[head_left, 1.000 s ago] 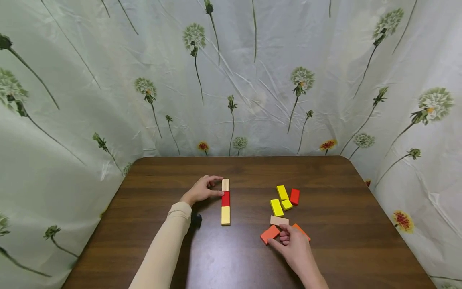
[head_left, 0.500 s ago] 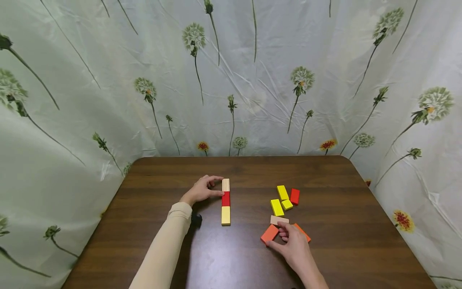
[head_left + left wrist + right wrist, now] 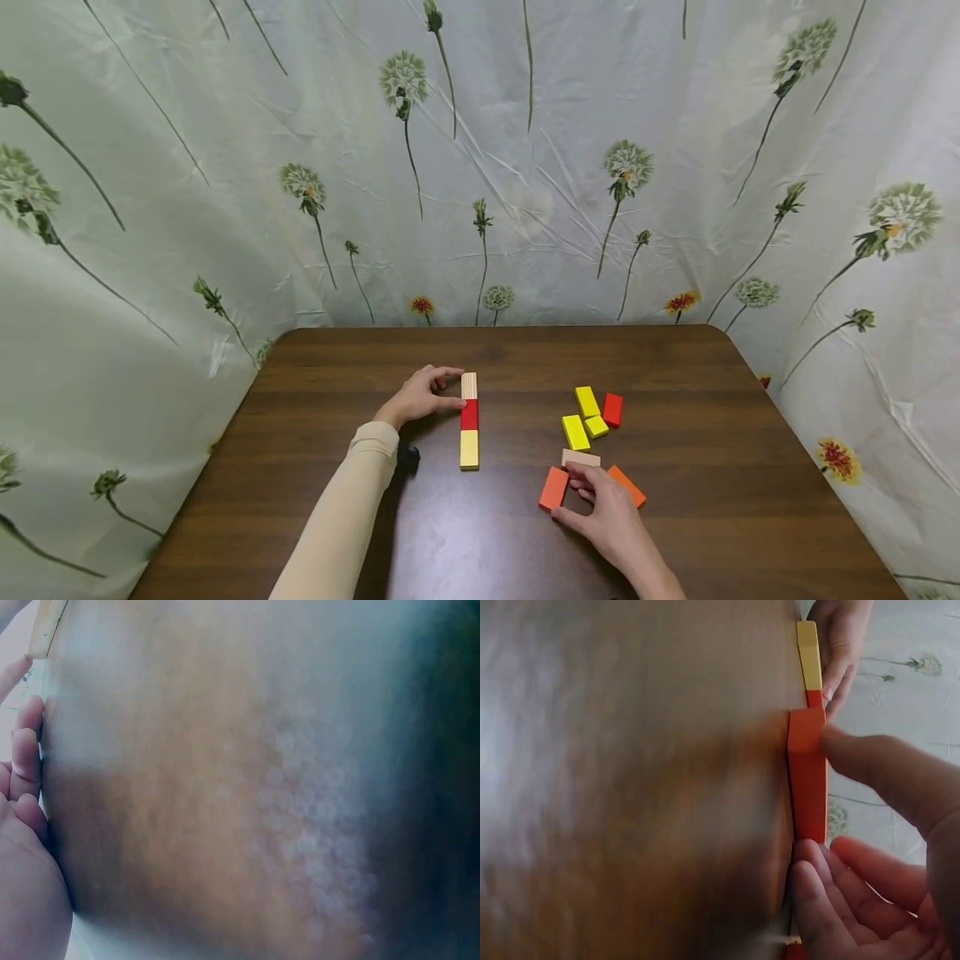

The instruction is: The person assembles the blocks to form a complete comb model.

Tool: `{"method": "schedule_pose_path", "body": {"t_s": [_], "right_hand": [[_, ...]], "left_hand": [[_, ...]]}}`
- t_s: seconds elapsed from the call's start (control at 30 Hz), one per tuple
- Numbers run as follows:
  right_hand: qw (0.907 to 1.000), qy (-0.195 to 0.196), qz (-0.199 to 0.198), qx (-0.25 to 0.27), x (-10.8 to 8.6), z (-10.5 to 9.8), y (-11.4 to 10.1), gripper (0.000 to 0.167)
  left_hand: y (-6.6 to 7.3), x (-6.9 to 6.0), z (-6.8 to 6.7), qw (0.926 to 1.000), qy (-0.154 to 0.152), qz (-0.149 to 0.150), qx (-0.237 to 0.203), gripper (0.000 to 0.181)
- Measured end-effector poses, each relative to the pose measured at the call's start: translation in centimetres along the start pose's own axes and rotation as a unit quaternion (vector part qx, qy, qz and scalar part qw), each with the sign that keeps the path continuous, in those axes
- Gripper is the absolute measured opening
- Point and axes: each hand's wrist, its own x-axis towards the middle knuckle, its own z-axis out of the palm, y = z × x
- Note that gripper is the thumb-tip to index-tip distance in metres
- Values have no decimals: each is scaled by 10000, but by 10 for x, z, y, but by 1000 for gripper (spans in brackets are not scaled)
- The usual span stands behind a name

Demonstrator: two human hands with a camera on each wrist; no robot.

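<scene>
Fingers of the right hand pinch an orange block by its two ends, thumb near and index far, a grip that probably makes it easy to turn. Those of the left hand are spread wide, touching the far end and left side of a row, likely to steady it. Behind hangs a flowered curtain, past the brown tabletop. Left of centre, the row runs far to near: striped block, red block, pale yellow block, end to end, seemingly to make one straight strip. The orange block sits right of it; a second orange block and pink block lie near the right hand. Farther off, two larger yellow blocks and another red block lie loosely around a small yellow block.
</scene>
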Motion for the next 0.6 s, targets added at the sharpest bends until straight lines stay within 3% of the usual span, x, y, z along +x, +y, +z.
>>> {"method": "schedule_pose_path", "body": {"t_s": [0.2, 0.6], "right_hand": [[9998, -122, 142, -107, 0, -6, 0, 66], [9999, 37, 129, -70, -1, -4, 3, 62]], "left_hand": [[0, 0, 0, 10000, -24, -9, -31, 64], [1, 0, -1, 10000, -14, 22, 60, 64]]}}
